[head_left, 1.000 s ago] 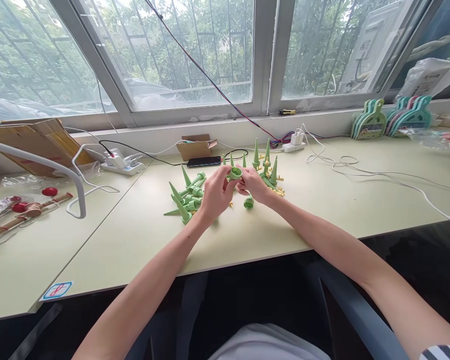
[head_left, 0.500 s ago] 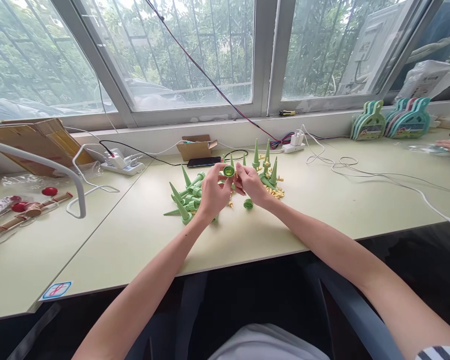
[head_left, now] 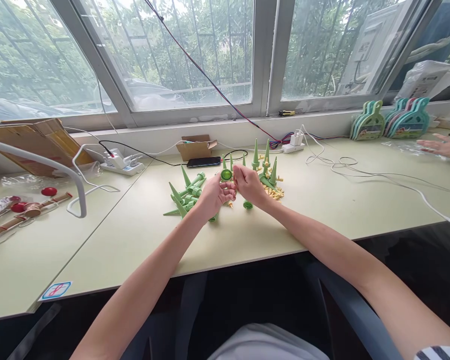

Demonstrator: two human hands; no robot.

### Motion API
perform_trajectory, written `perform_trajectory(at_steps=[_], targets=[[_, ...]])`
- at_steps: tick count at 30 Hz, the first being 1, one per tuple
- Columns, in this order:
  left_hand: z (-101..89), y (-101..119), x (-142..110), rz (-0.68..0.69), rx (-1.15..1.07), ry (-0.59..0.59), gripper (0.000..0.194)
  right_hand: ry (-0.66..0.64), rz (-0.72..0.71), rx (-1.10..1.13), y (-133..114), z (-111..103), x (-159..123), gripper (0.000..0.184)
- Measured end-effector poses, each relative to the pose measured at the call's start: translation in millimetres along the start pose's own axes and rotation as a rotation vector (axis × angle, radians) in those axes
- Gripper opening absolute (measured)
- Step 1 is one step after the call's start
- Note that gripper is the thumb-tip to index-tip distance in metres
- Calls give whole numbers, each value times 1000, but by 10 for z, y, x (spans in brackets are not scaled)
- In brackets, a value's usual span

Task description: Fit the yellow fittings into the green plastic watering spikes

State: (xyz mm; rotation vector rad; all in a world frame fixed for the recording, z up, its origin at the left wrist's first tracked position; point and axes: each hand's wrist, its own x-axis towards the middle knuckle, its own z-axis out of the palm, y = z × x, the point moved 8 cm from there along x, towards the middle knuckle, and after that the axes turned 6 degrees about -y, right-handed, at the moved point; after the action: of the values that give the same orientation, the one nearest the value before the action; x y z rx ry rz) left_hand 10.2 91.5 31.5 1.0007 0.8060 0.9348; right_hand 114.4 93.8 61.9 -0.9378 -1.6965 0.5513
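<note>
My left hand (head_left: 216,195) is closed around a green plastic watering spike (head_left: 226,174), whose round open end faces me. Its lower fingers reach toward my right hand (head_left: 249,183), which pinches at the spike's side. A small yellow valve in those right fingertips is mostly hidden now. Beneath my hands, a green cap (head_left: 248,205) and one loose yellow valve (head_left: 230,204) lie on the table. Left of them is a pile of green spikes (head_left: 189,192). Several upright spikes (head_left: 267,162) fitted with yellow valves stand on the right, behind a heap of yellow valves (head_left: 275,192).
A phone (head_left: 204,162) and a small open carton (head_left: 197,146) are at the back. Power strips (head_left: 123,164) and white cables (head_left: 345,162) run along the table. Red-balled wooden toys (head_left: 33,210) lie left. Another person's hand (head_left: 444,146) is at far right, near plastic fan-shaped items (head_left: 408,119).
My left hand has turned and shifted its fingers lower around the spike. My right hand stays at its side. The other person's hand has moved further into view, fingers spread.
</note>
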Motion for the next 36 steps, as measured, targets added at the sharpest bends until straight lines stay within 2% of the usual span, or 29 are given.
perform_trajectory(at_steps=[6, 12, 17, 22, 27, 36], targets=[[19, 32, 7, 54, -17, -93, 24, -23, 1, 28, 14, 25, -2, 51], [65, 55, -5, 61, -16, -172, 35, -32, -5, 83, 40, 32, 13, 52], [83, 148, -34, 143, 45, -214, 33, -28, -25, 35, 21, 6, 19, 54], [32, 247, -57, 291, 186, -143, 35, -67, -17, 13, 36, 18, 23, 55], [31, 322, -100, 449, 425, -68, 35, -97, 21, -24, 68, 24, 35, 59], [-1, 395, -154, 548, 638, 54, 26, -108, 37, -11, 115, 33, 66, 63]])
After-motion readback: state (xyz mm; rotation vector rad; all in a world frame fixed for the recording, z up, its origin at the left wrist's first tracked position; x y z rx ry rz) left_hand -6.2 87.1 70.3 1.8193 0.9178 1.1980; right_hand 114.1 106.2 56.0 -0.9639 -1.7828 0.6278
